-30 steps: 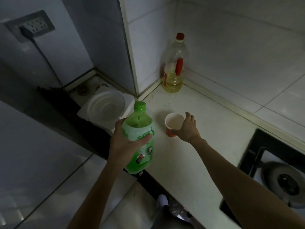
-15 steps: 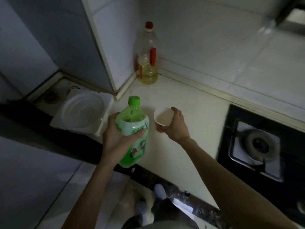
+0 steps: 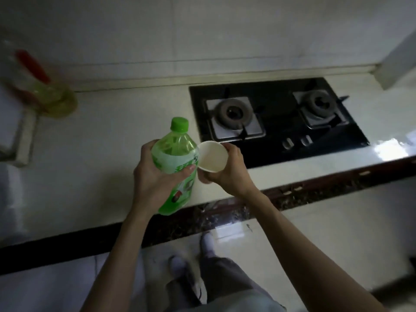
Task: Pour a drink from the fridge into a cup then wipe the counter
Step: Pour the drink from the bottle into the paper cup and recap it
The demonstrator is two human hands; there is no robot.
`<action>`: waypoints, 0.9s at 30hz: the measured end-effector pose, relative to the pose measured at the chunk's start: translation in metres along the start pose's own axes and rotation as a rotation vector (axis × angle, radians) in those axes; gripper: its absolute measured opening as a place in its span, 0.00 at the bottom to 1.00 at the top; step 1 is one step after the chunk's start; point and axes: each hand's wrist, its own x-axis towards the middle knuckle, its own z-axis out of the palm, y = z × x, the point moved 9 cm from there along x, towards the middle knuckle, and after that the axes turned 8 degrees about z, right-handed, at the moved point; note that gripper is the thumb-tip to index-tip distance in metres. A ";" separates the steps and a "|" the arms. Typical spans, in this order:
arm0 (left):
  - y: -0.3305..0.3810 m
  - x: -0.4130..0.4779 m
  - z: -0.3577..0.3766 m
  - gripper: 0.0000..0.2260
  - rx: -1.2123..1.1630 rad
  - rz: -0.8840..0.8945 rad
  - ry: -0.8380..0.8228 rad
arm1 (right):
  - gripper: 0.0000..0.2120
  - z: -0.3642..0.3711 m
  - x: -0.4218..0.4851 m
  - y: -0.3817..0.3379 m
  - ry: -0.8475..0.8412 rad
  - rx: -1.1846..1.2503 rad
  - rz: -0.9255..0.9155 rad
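Observation:
My left hand [image 3: 155, 176] grips a green plastic drink bottle [image 3: 174, 161] around its middle, upright with its green cap on, above the white counter [image 3: 94, 154]. My right hand [image 3: 229, 172] holds a small paper cup [image 3: 212, 156] from its right side, lifted off the counter and tilted with its mouth toward the bottle. The cup's rim almost touches the bottle's shoulder. The inside of the cup looks pale; I cannot tell if it holds liquid.
A black two-burner gas hob [image 3: 276, 118] is set into the counter just right of the cup. A blurred oil bottle [image 3: 42, 91] with red cap stands at the back left against the tiled wall. The counter's dark front edge [image 3: 315, 183] runs below my hands.
My right hand has lifted the cup off the counter and brought it next to the bottle. My view has swung right, so the hob is now central and the oil bottle far left.

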 end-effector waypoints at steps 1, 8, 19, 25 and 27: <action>0.006 -0.003 0.019 0.35 -0.008 0.008 -0.045 | 0.44 -0.018 -0.005 0.016 0.040 0.020 0.035; 0.059 -0.036 0.152 0.36 -0.019 0.111 -0.324 | 0.44 -0.139 -0.044 0.116 0.282 0.134 0.198; 0.144 -0.124 0.378 0.34 -0.040 0.197 -0.543 | 0.39 -0.341 -0.114 0.294 0.471 0.201 0.350; 0.191 -0.164 0.496 0.35 -0.073 0.236 -0.614 | 0.38 -0.450 -0.149 0.371 0.534 0.146 0.400; 0.207 -0.175 0.529 0.36 -0.075 0.265 -0.654 | 0.36 -0.481 -0.157 0.390 0.572 0.133 0.398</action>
